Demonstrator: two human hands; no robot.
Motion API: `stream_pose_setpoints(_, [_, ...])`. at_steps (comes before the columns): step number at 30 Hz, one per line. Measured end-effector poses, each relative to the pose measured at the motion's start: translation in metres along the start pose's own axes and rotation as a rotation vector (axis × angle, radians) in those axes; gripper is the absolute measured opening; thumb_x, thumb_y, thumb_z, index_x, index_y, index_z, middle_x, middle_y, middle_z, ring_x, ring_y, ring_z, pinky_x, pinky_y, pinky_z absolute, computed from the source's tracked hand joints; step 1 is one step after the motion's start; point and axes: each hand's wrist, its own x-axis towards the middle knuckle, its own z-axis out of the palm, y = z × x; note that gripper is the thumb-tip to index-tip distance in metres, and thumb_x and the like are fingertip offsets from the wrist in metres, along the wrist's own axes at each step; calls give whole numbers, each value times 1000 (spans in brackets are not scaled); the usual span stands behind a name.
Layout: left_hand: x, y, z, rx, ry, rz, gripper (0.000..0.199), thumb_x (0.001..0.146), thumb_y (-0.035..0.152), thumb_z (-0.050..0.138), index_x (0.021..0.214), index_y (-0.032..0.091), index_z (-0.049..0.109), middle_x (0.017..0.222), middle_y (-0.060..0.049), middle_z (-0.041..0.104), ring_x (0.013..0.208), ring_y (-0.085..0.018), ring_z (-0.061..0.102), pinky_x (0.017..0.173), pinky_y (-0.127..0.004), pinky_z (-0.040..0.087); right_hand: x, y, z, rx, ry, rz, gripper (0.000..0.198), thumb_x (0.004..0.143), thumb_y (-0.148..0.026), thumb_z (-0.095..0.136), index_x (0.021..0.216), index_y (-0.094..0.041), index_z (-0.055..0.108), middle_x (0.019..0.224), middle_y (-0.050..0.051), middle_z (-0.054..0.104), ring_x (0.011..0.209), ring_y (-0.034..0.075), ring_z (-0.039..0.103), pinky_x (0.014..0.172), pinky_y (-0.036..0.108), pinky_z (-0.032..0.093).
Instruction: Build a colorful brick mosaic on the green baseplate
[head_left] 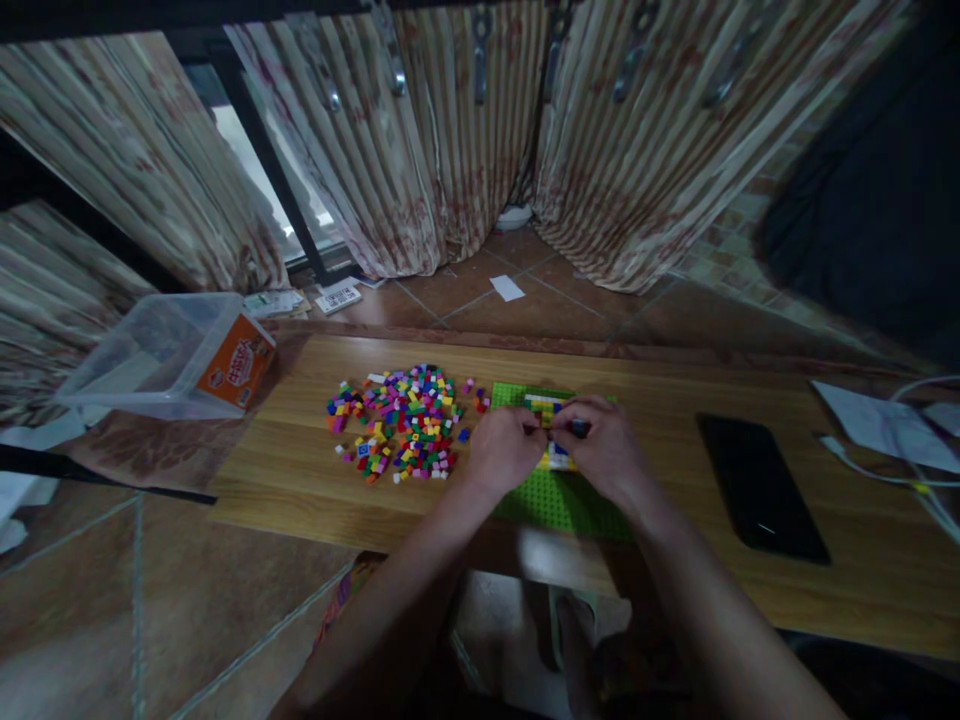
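A green studded baseplate (pixel 555 505) lies on the wooden table under both my hands. Rows of small white, yellow and blue bricks (pixel 541 403) sit on its upper part, partly covered by my fingers. My left hand (pixel 508 448) is closed, thumb and fingers pinched together over the bricks from the left. From the right my right hand (pixel 600 445) is closed in a similar pinch, its fingertips close to the left ones. Whatever lies between the fingertips is too small and hidden to name. Left of the plate spreads a pile of loose multicoloured bricks (pixel 412 420).
A clear plastic box (pixel 165 360) with an orange label stands beyond the table's left end. On the right lie a black tablet-like device (pixel 761 487), a white sheet (pixel 892 425) and white cables (pixel 862 470). Curtains (pixel 450 140) hang behind the table (pixel 300 500).
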Motion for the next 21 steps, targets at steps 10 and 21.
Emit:
stream_pose_setpoints(10, [16,-50,-53,-65,196,59,28,87,22,48,79,13,73,72,-2,70,68,-13,60,65,-22,42,5,-2,-20,175,144,276,24,77,-45,63,80,-23,72,84,4,74,79,22,65,77,36,47])
stream_pose_setpoints(21, [18,-103,-116,327,455,-318,32,81,16,52,103,21,74,98,-8,74,92,-22,67,84,-31,49,5,-5,-16,41,112,214,26,79,-47,60,82,-24,73,87,4,75,75,22,66,70,34,48])
